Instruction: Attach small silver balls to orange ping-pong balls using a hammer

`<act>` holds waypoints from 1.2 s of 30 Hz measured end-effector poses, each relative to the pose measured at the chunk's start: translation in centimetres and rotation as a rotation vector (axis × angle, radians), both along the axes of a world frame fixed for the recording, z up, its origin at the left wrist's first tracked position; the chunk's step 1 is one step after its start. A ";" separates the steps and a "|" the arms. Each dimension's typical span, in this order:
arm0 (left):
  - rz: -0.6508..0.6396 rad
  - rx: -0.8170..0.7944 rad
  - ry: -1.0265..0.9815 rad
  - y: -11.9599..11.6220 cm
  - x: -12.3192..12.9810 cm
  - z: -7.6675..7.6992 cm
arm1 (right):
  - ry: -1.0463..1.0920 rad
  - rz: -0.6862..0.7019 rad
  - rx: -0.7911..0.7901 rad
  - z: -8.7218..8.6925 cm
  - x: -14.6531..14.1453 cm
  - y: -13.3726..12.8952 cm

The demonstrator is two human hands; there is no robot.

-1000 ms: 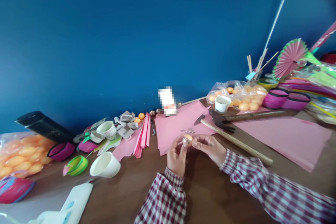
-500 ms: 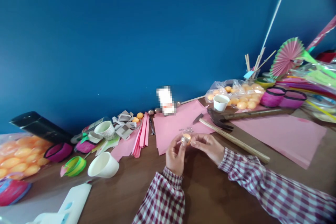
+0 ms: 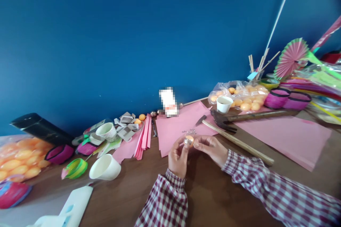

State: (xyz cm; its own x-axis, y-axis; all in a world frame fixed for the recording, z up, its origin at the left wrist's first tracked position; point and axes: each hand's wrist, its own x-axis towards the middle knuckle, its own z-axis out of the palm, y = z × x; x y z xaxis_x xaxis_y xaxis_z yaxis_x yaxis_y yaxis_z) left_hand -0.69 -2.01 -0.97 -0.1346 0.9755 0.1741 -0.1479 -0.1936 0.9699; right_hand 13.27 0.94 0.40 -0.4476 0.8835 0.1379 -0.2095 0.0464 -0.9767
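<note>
Over the front edge of the pink paper (image 3: 173, 127), my left hand (image 3: 178, 159) pinches a small orange ball (image 3: 190, 137) between thumb and fingers. A shiny silver piece (image 3: 187, 142) shows on the ball's near left side; its kind is too small to tell. The fingers of my right hand (image 3: 214, 149) close in a pinch at the ball's right side. Just behind the ball, several tiny metal bits (image 3: 191, 131) lie on the pink paper. A small hammer (image 3: 234, 141) with a wooden handle rests right behind my right hand.
A bigger claw hammer (image 3: 222, 120) lies beyond the small one. A white cup (image 3: 224, 104) stands by a bag of orange balls (image 3: 247, 101). On the left are a tipped white paper cup (image 3: 105, 167), folded pink strips (image 3: 144, 136) and a white glue gun-like tool (image 3: 76, 205).
</note>
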 end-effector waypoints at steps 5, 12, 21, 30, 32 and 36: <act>-0.019 -0.011 -0.013 0.1 0.0 -0.1 | 0.000 -0.004 -0.009 -0.1 -0.1 0.1; -0.016 -0.001 -0.019 0.0 0.0 -0.1 | -0.006 0.009 0.000 0.1 0.0 0.0; -0.013 -0.003 0.000 -0.1 0.0 -0.2 | 0.000 0.000 -0.005 0.3 -0.1 -0.1; 0.002 0.015 0.037 -0.1 0.0 -0.3 | 0.089 -0.015 -0.058 -0.3 -0.2 0.0; 0.002 0.008 0.041 -0.1 0.0 -0.5 | 0.127 -0.015 -0.083 -0.5 -0.2 0.0; 0.004 0.002 0.051 -0.1 0.0 -0.8 | 0.135 0.000 -0.108 -0.8 -0.2 0.1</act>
